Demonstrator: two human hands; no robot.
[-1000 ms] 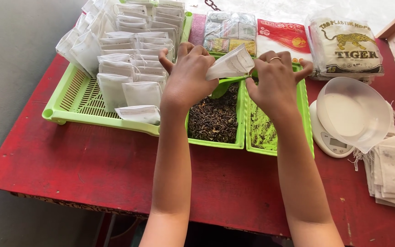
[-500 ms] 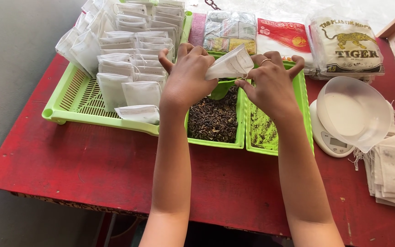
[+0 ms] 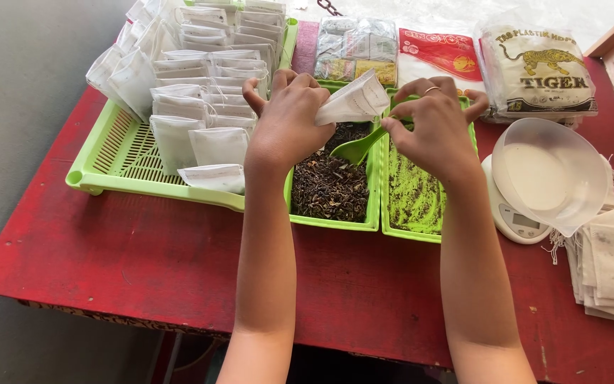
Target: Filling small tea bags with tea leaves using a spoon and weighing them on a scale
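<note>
A red wooden table [image 3: 108,263] carries a lime-green slotted plastic tray [image 3: 119,153] stacked with filled white sachets, beside a green bin of dark loose tea [image 3: 328,188]. Over that bin, so spills fall back, the left hand [image 3: 286,121] pinches a small white paper tea bag [image 3: 355,102]; the right hand [image 3: 431,128] closes on a green plastic scoop [image 3: 357,148].

Bright, even daylight; sharp focus
</note>
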